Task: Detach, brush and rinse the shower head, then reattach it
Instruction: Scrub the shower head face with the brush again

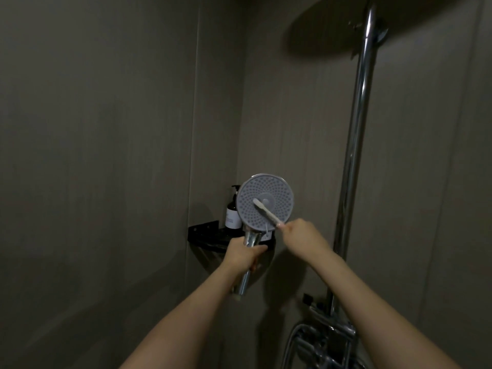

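The round hand shower head [277, 190] is held up in front of the corner, its grey nozzle face turned toward me. My left hand [241, 255] grips its chrome handle just below the head. My right hand [302, 234] pinches the end of a white toothbrush [267, 213]. The brush lies diagonally across the face, with its bristle end near the centre of the disc.
A black corner shelf [205, 233] behind the head carries a dark pump bottle [233, 209]. A chrome riser pipe [356, 134] runs up the right wall to a large overhead shower [346, 30]. The chrome mixer valve and hose [324, 336] sit at the lower right.
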